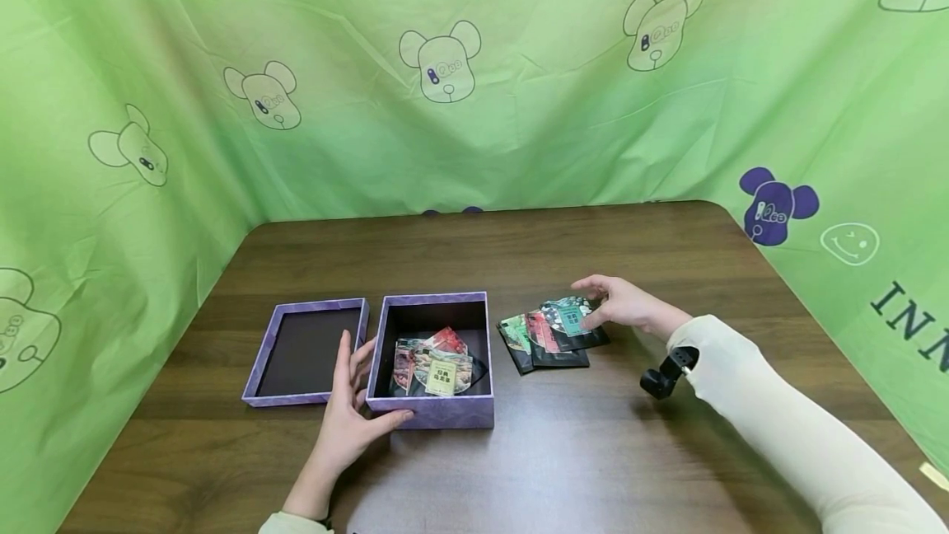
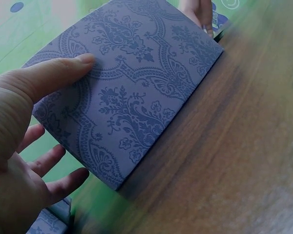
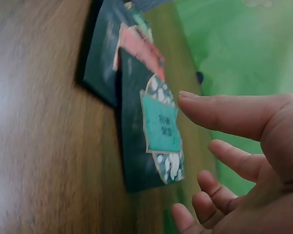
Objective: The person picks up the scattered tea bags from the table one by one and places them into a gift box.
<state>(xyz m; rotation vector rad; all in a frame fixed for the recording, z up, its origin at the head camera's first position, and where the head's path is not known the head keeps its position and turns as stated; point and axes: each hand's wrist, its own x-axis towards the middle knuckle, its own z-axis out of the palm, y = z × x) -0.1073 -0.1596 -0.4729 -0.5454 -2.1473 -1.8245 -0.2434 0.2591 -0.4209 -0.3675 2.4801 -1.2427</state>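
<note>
A purple patterned box [image 1: 452, 414] stands open side up, with several printed packets [image 1: 437, 365] lying inside. My left hand [image 1: 352, 419] is at its front left corner: the straight thumb rests on the front wall, and the other fingers spread loosely along the left side. Right of the box, a few dark packets lie overlapping on the table: a green-labelled one [image 1: 516, 336], a red-labelled one [image 1: 552, 353] and, on top, a teal-labelled one [image 3: 161, 124]. My right hand [image 1: 619, 303] hovers at the teal one's right edge, thumb and fingers apart, holding nothing.
The purple-rimmed box lid [image 1: 304, 353] lies inside up to the left of the box. All of it sits on a brown wooden table [image 1: 593, 452], with a green printed cloth [image 1: 534, 147] hanging behind and at both sides.
</note>
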